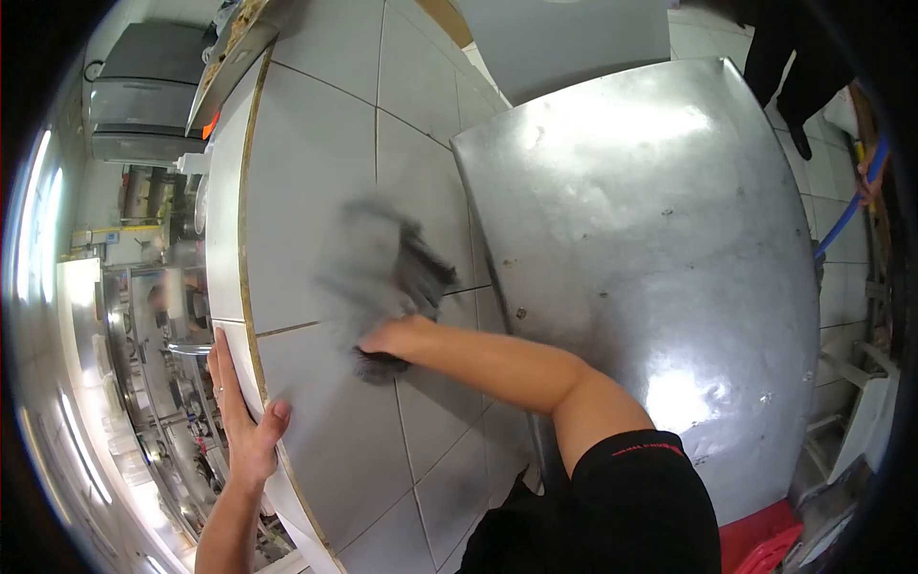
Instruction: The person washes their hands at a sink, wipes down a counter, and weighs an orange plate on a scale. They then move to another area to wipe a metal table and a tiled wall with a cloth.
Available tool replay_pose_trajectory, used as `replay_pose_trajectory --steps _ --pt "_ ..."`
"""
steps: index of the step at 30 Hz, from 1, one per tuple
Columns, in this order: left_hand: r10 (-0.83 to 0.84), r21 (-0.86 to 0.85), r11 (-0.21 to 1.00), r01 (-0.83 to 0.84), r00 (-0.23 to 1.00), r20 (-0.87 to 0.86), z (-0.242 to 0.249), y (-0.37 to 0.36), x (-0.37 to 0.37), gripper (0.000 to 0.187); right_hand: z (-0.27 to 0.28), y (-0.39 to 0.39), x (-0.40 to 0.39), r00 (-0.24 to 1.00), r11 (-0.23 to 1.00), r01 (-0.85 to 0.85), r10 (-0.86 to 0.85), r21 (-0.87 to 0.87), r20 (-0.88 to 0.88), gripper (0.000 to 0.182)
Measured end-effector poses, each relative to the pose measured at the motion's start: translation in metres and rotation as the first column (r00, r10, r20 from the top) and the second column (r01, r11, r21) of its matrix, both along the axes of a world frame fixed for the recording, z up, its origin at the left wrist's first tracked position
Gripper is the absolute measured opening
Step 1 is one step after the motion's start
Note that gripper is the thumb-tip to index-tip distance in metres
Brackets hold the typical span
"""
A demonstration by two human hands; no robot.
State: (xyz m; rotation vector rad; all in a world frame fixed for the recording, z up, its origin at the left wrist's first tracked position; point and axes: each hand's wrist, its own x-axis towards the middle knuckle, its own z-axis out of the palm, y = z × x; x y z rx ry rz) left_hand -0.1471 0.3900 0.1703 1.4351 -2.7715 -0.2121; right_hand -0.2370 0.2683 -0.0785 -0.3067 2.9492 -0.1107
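Note:
A dark grey cloth, smeared by motion, lies against the grey tiled surface. My right hand is closed on this cloth, and parts of it stick out above and below the hand. The fingers themselves are mostly hidden or blurred. On the tiled surface's left edge rests my left hand, its fingers stretched out along the white side and its thumb apart on the edge. Nothing is held in it.
A large metal sheet-topped table stands right of the tiles. A red plastic item lies below it, near a white plastic chair. Another person's legs and a hand by a blue hose appear at right.

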Motion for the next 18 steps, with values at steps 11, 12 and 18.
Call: replay_pose_trajectory --steps 11,12,18 --pt "0.054 0.074 0.996 -0.052 0.998 -0.017 0.004 0.003 -0.005 0.118 -0.059 -0.081 -0.189 0.665 -0.603 0.719 0.741 -0.344 0.092 0.052" --pt "0.026 0.063 0.998 -0.025 0.999 -0.018 0.003 0.000 -0.003 0.117 -0.059 -0.047 -0.177 0.640 -0.589 0.743 0.764 -0.316 0.081 0.051" --pt "0.041 0.020 0.999 -0.042 0.998 0.043 0.002 -0.002 0.001 0.119 -0.023 0.091 -0.050 0.475 -0.467 0.872 0.880 -0.143 0.022 0.046"
